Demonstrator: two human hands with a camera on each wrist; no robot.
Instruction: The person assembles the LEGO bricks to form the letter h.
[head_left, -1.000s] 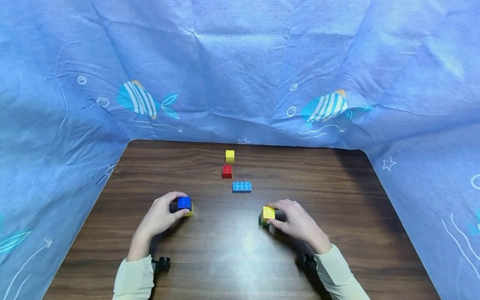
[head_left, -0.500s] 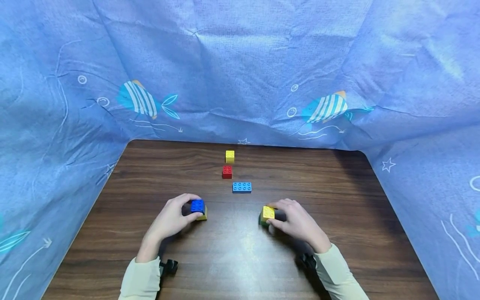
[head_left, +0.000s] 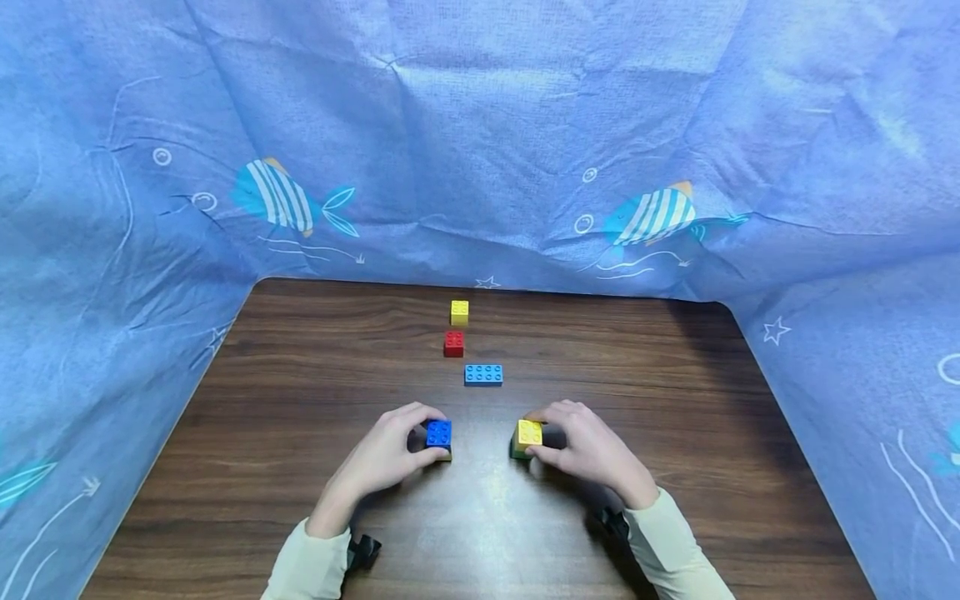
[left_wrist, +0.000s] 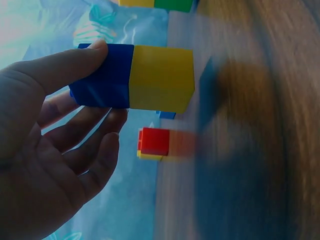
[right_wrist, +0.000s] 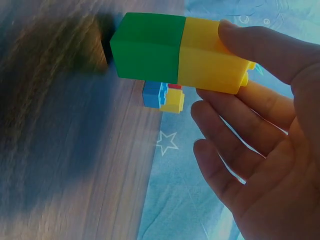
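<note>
My left hand [head_left: 386, 450] pinches a two-brick stack between thumb and fingers. Its upper toy brick is dark blue [head_left: 438, 433], joined to a yellow brick [left_wrist: 161, 80] below, which the left wrist view shows just over the tabletop. Across a short gap to the right, my right hand [head_left: 588, 448] grips a second stack by its yellow top brick [head_left: 529, 434]. Under that one sits a green brick [right_wrist: 147, 47], close over the table in the right wrist view. Both stacks are upright and face each other, apart.
Beyond the hands stand a light blue eight-stud brick [head_left: 483, 375], a red brick [head_left: 453, 344] and a lone yellow brick [head_left: 460, 312], in a loose line going back. The dark wooden table [head_left: 637, 358] ends at a blue fish-print cloth [head_left: 480, 125] behind and at both sides.
The left hand has carried its blue and yellow stack rightward and somewhat nearer the person. My right hand with its stack has shifted slightly left. The three loose bricks have stayed put.
</note>
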